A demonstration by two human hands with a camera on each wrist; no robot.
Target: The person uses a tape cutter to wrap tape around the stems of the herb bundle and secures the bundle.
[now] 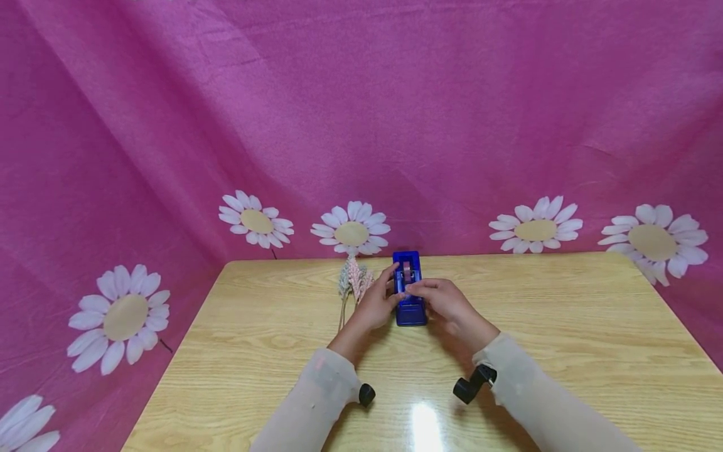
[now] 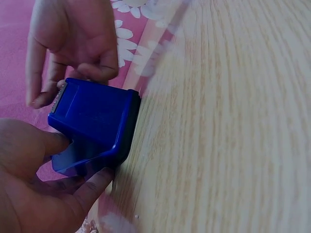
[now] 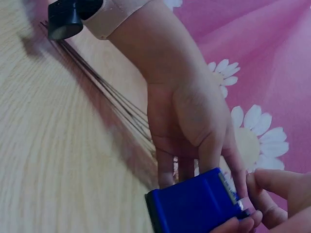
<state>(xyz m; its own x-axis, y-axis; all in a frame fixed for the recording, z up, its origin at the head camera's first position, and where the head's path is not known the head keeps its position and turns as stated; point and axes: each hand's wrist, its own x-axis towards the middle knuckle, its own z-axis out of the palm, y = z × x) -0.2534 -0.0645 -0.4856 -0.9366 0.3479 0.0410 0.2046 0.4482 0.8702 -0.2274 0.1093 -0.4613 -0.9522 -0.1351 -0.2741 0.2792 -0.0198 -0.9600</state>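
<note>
A blue tape dispenser (image 1: 411, 316) stands at the far side of the table, a tape roll (image 1: 407, 271) in its middle. My left hand (image 1: 374, 304) holds it from the left side, with thumb and fingers around its body in the left wrist view. On the other side, my right hand (image 1: 447, 302) reaches over the front part, thumb and index finger pinched together. Beside those fingertips, the right wrist view shows a small pale strip of tape (image 3: 247, 204) near the toothed cutter (image 3: 227, 186). The right hand's other fingers are bent close to the dispenser (image 2: 92, 114).
Dried flower stems with pink and grey-green heads (image 1: 354, 276) lie left of the dispenser, partly behind the left hand. The wooden table (image 1: 565, 326) extends to both sides. A pink cloth with white daisies (image 1: 452, 125) hangs behind its far edge.
</note>
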